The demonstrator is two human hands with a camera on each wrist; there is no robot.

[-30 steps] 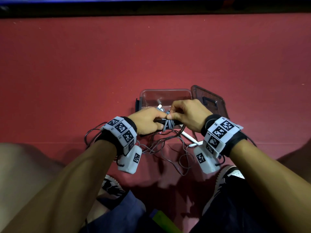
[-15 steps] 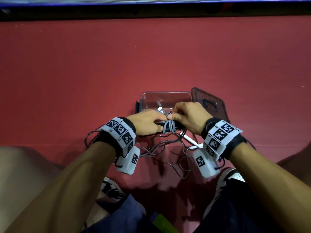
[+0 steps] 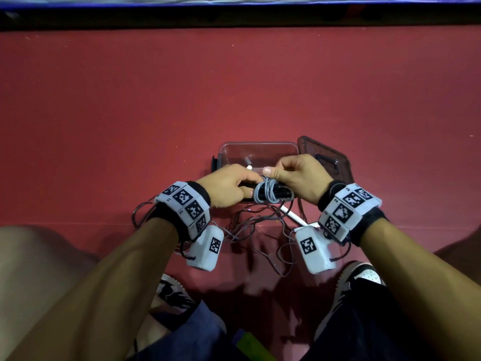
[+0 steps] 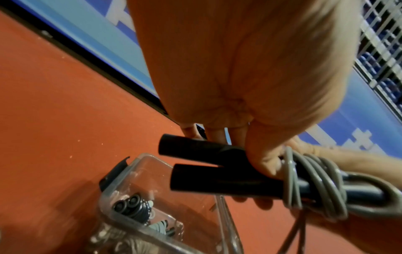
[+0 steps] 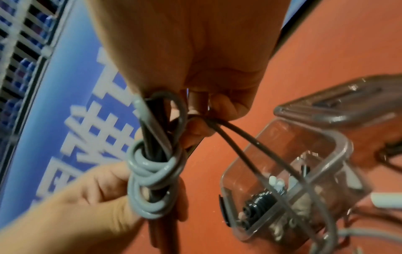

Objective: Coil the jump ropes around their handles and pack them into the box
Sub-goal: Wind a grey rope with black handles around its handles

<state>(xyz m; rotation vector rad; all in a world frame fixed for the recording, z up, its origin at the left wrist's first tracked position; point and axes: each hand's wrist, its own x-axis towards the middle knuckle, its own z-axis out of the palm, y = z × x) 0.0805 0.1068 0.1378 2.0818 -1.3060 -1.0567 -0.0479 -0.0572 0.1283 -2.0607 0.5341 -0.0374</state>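
Two black jump-rope handles (image 4: 208,165) lie side by side in my left hand (image 3: 229,186), which grips them. Several turns of grey rope (image 3: 265,192) (image 4: 313,182) (image 5: 150,173) are coiled around the handles. My right hand (image 3: 294,175) pinches the rope (image 5: 191,116) right beside the coil; two strands run from its fingers down past the box. The clear plastic box (image 3: 259,147) (image 4: 135,171) (image 5: 339,142) stands open just behind both hands, with another coiled rope and small parts inside.
The box's dark clear lid (image 3: 325,157) (image 5: 339,106) leans at the box's right side. Loose grey rope (image 3: 263,225) tangles on the red floor between my wrists, with a white handle (image 3: 292,216) lying in it. My shoes and knees are at the bottom.
The coil on the handles has gained turns and looks thicker. My right hand has come round to the top of the coil, still pinching the rope. The left hand has stayed in place.
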